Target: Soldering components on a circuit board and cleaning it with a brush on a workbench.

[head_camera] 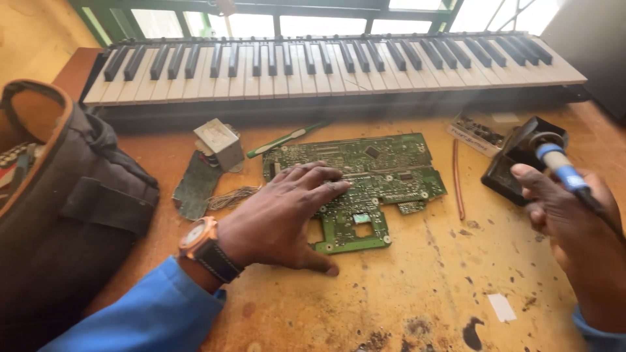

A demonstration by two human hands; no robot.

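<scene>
At centre frame the left hand (287,215) lies flat with fingers spread, pinning the green circuit board (365,179) to the counter (404,293); at right the right hand (577,221) grips a blue-handled soldering iron (561,168), tip off the board; soldering looks unstarted.

— Where do we look from?
— From our own head, tilted down at the wooden bench (404,287), close enough that our forearms enter from the near edge.
— Which way do we face?
— Toward the far keyboard (326,62) and the window behind it; a dark bag (72,215) fills the left. We have only this one view.
</scene>
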